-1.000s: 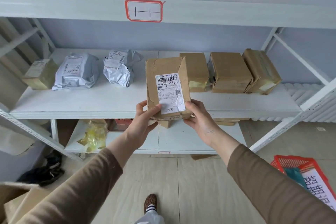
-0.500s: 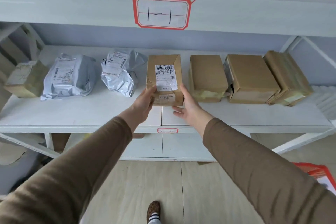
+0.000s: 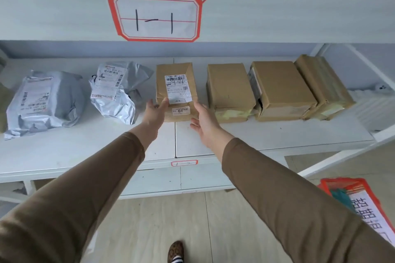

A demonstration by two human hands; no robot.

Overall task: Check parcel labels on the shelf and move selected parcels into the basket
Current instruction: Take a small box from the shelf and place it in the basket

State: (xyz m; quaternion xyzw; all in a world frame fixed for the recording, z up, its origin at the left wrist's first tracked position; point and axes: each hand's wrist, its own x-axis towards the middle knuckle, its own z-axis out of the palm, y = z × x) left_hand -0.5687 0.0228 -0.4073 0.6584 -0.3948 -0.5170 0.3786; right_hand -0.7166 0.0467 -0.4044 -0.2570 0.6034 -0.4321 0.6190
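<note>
**Labelled box lies on the shelf between two loose hands**

The cardboard parcel (image 3: pixel 175 92) lies flat on the white shelf (image 3: pixel 267 136), long axis running near to far, white label up. The left hand (image 3: pixel 154 111) touches its near left corner with fingers spread; the right hand (image 3: pixel 204 120) is open beside its near right edge, gripping nothing. Grey mailer bags (image 3: pixel 115 92) lie left, three brown boxes (image 3: pixel 229 89) right. A red basket (image 3: pixel 361 200) sits on the tiled floor, near right.
</note>
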